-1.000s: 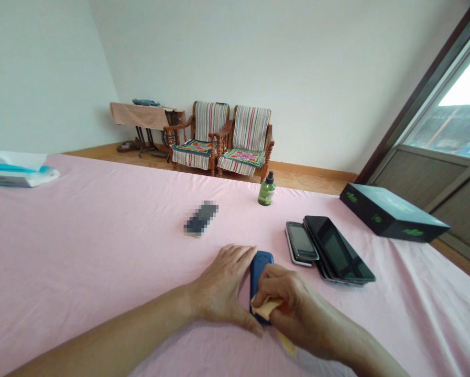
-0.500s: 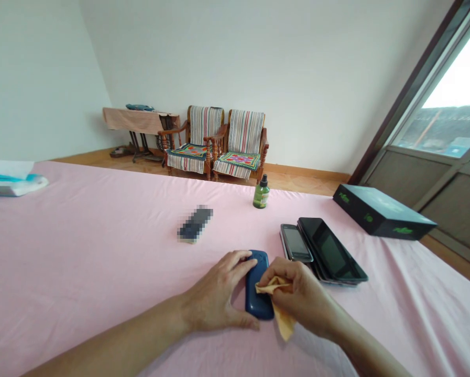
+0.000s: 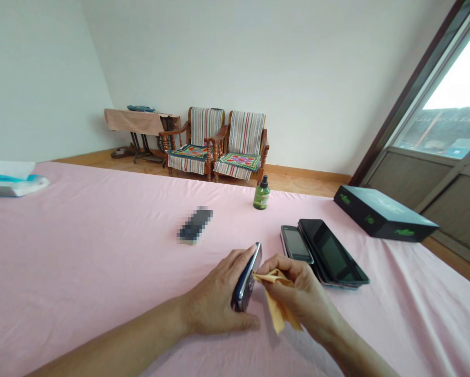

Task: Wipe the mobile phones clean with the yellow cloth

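Observation:
A dark blue mobile phone (image 3: 247, 280) stands tilted on its long edge, its keypad side facing right. My left hand (image 3: 215, 290) grips it from the left, fingers at its far end and thumb near its lower end. In my right hand (image 3: 297, 288) a yellow cloth (image 3: 276, 301) is pinched between thumb and fingers, its loose part hanging down. The pinched tip of the cloth is at the phone's right side; whether it presses on the phone I cannot tell. Both hands are low over the pink sheet (image 3: 112, 251).
To the right lie a small grey phone (image 3: 296, 243) and a stack of black tablets (image 3: 332, 254). Beyond are a black box (image 3: 384, 212) and a green spray bottle (image 3: 261, 193). A pixelated dark object (image 3: 195, 225) lies ahead, a white-and-blue packet (image 3: 12, 180) far left.
The phone has been tipped from lying back-up onto its edge, so its keypad side now shows. My right hand with the cloth has drawn slightly right, off the phone's back.

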`<state>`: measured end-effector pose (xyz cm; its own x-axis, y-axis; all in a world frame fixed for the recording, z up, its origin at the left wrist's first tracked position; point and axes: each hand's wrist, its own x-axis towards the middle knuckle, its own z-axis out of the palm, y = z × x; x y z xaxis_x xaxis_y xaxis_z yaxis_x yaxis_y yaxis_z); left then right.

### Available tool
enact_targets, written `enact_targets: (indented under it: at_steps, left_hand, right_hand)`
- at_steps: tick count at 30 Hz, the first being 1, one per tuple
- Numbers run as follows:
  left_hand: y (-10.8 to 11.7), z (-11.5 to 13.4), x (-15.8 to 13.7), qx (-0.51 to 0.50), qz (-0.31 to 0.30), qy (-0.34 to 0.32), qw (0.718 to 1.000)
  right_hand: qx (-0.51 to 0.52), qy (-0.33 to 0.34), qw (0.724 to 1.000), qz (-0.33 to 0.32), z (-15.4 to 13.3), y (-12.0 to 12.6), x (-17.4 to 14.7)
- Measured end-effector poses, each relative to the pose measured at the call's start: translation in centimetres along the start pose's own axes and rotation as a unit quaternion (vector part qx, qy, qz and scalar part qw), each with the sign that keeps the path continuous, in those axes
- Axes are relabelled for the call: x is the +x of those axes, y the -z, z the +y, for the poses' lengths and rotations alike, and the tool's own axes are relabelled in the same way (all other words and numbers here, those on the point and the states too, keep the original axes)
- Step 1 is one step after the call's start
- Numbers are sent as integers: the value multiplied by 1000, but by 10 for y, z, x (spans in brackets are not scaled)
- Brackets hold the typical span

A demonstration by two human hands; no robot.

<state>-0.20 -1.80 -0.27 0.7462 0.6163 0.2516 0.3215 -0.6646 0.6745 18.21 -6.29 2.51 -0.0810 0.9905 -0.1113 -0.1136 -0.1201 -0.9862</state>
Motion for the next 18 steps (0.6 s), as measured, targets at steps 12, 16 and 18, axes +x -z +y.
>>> enact_targets:
  at_steps: [12,16,18]
  left_hand:
    - [6,2,1,83,67,67,992]
    - [6,-1,0,110,21,69,991]
    - [8,-2,0,123,9,72,990]
  right_hand:
    - [-188,140,967,96,23,13,12]
    - [-220,165,956,101,23,14,11]
    - [-234,169,952,100,20,15,11]
